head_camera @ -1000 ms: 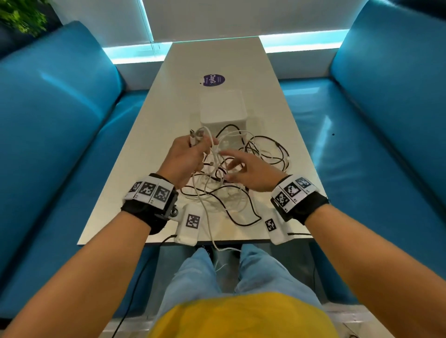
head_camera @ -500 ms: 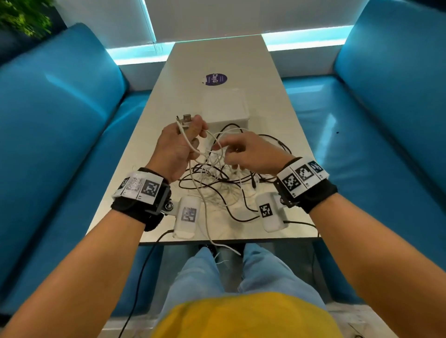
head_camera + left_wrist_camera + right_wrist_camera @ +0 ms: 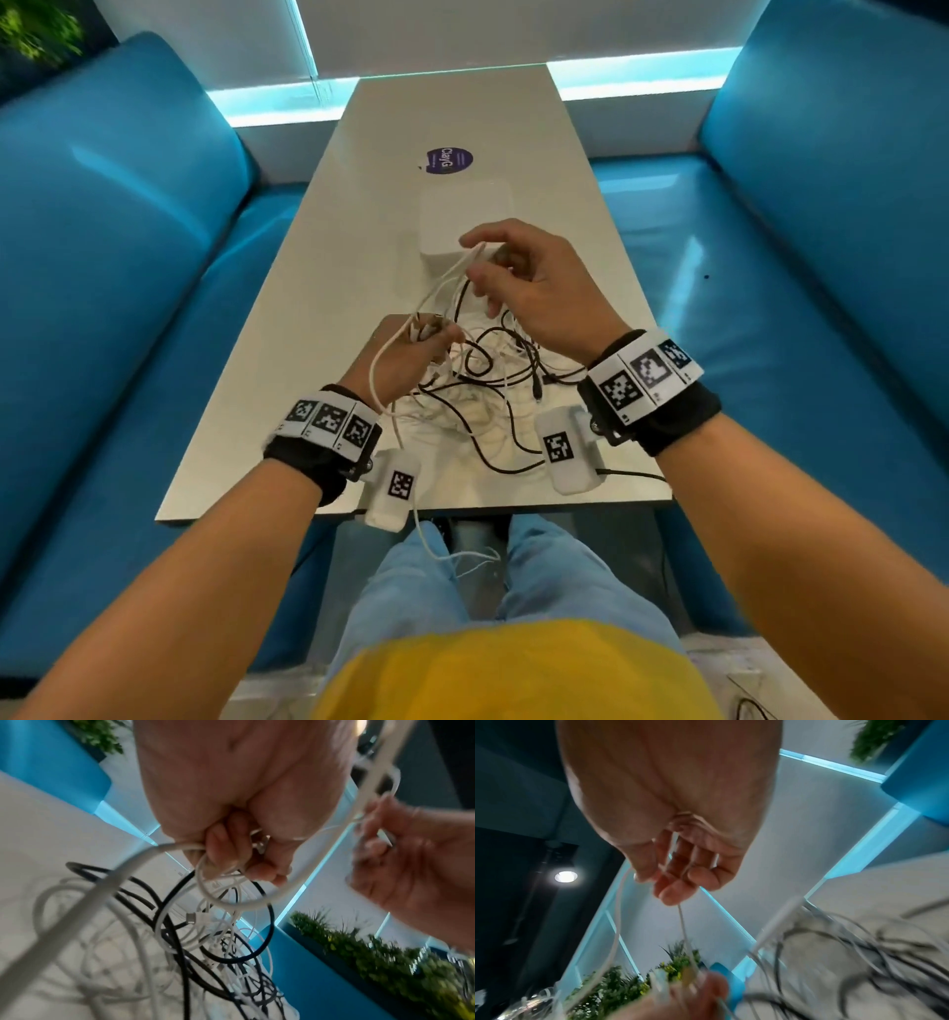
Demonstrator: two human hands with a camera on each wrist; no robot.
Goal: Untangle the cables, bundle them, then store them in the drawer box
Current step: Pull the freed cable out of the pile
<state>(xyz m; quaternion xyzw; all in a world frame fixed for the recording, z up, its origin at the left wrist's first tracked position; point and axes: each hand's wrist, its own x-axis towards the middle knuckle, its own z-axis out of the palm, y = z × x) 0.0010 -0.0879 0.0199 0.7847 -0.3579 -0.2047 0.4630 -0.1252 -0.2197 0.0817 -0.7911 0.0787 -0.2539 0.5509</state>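
The left hand point(image 3: 405, 354) sits low over the counter point(image 3: 308, 308), its fingers curled tight round a white cable point(image 3: 144, 860) near its metal plug end, a loop of the same cable hanging under the knuckles and one run trailing off the near counter edge toward the lap. Just right of it lies the tangle of cables point(image 3: 493, 390), white and black strands crossing over one another on the counter between the two wrists; the exact count is hard to read in the knot, though at least two black and several white runs show. These leads look light, limp and smooth-jacketed, so they should slide through one another when slack but cinch into knots if yanked; the firmer places to take hold are probably the plug ends, feeding one free end back through the loops. Behind the tangle stands one white drawer box point(image 3: 464, 216), closed as far as can be seen. Further right and higher, the right hand point(image 3: 534, 288) pinches a thin white strand between thumb and fingertips, lifting it up from the heap toward the box. Nothing is bundled yet and nothing is in the drawer, so the untangling looks barely under way.
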